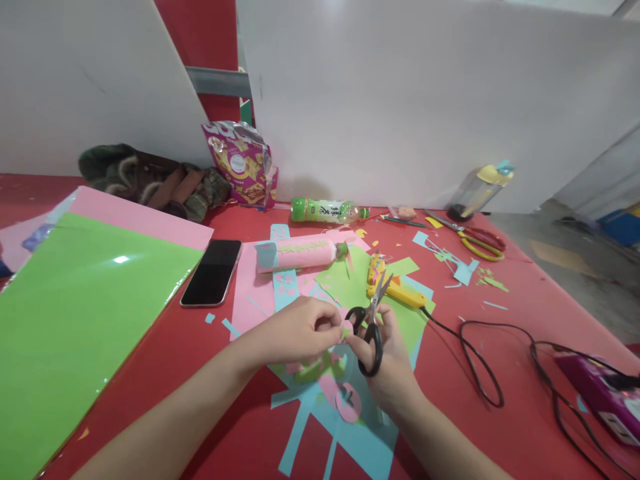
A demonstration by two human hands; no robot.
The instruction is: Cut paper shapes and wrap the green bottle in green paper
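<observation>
My left hand [305, 330] pinches a small pink and green paper piece [346, 329] over the middle of the table. Black-handled scissors [373, 320] rest in my right hand [393, 363], blades pointing up and away, slightly apart. My right thumb reaches toward the paper piece; whether it grips it too I cannot tell. Beneath my hands lie pink, green and blue paper scraps [350, 437], among them a round pink cutout [349, 402]. Just beyond the scissors sits a yellow glue gun [400, 292]. A pink paper-wrapped bottle [303, 255] lies on its side past my left hand.
A phone [211, 272] and green sheets in clear film [100, 300] lie left. At the back are a snack bag [243, 163], a green tea bottle [327, 211] and a clear bottle [483, 190]. Larger scissors [475, 240], a black cord [480, 323] and a purple power strip [600, 393] are right.
</observation>
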